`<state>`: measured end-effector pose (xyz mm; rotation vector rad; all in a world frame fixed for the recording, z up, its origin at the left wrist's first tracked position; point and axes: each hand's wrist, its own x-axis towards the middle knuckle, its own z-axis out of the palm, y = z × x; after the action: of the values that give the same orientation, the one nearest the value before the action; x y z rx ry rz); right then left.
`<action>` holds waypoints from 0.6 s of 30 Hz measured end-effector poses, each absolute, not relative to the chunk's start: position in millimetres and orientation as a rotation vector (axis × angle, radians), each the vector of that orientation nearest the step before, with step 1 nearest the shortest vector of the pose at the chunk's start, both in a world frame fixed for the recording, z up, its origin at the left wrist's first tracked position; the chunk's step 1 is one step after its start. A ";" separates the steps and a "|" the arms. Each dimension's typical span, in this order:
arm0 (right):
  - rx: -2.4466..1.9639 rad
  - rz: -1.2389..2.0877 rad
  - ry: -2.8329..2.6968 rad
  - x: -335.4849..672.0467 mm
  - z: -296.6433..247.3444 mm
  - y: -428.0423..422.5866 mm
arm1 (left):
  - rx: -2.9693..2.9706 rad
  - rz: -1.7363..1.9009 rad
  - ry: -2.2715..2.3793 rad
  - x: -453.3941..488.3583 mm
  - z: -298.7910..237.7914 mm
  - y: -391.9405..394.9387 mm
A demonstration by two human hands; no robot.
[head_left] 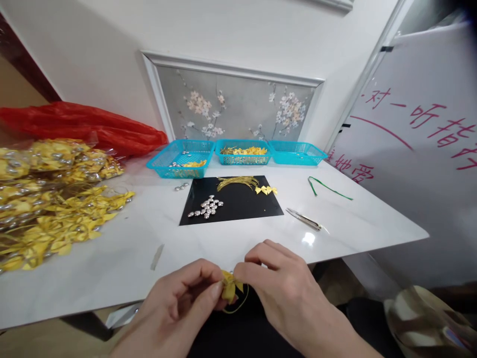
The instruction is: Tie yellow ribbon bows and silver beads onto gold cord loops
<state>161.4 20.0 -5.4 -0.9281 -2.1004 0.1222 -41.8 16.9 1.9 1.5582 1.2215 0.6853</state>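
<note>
Both hands meet at the near edge of the white table. My left hand pinches a small yellow ribbon bow between thumb and fingers. My right hand is closed on the same bow from the right, and a thin gold cord loops below it. On the black mat farther back lie a cluster of silver beads, a bundle of gold cords and a finished yellow bow.
Three blue baskets stand along the wall, two holding yellow bows and beads. A heap of finished yellow bows and a red plastic bag fill the left side. Metal tweezers and a green strip lie to the right.
</note>
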 end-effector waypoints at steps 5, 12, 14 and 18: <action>-0.932 0.273 -2.052 163.2 -5.4 20.8 | 1.530 0.682 1.198 -42.7 2.2 15.9; -0.891 0.232 -1.997 157.0 -5.6 17.0 | 1.619 0.789 1.234 -31.5 7.6 15.3; -0.864 0.160 -1.972 154.3 -7.6 16.0 | 1.656 0.834 1.254 -28.4 8.2 15.0; -0.814 0.011 -1.921 147.2 -13.4 13.5 | 1.689 0.919 1.263 -24.1 7.4 14.8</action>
<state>147.2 13.5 -13.4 -0.8140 -1.9212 0.0113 -24.1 14.8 7.4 1.6888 1.2635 0.9191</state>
